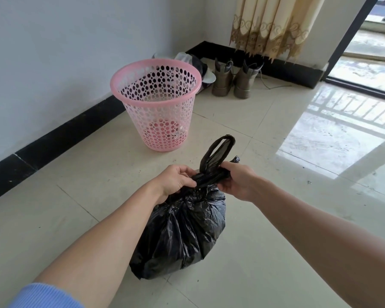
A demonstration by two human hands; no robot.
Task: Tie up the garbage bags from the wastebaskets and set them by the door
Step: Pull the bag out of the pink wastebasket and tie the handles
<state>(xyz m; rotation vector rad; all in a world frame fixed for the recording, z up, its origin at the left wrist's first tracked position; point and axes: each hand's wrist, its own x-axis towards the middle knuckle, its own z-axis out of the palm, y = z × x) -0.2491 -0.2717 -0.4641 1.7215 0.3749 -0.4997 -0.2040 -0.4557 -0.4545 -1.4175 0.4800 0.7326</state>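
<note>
Standing on the near floor tiles, the black garbage bag [182, 232] has its neck gathered. The left hand [176, 181] grips the twisted neck, and the right hand [236, 181] pinches the handle strands beside it, with one loop [218, 150] sticking up.

Risks: the thin film may tear if the knot is hauled tight, and a slack knot could slip on lifting.

Count: one bag; one pink wastebasket [156, 103], no bag in it, far left by the wall; two boots [221, 82] beyond; one door frame [352, 30], far right.

Bare forearms, blue ribbed sleeve [45, 295]
</note>
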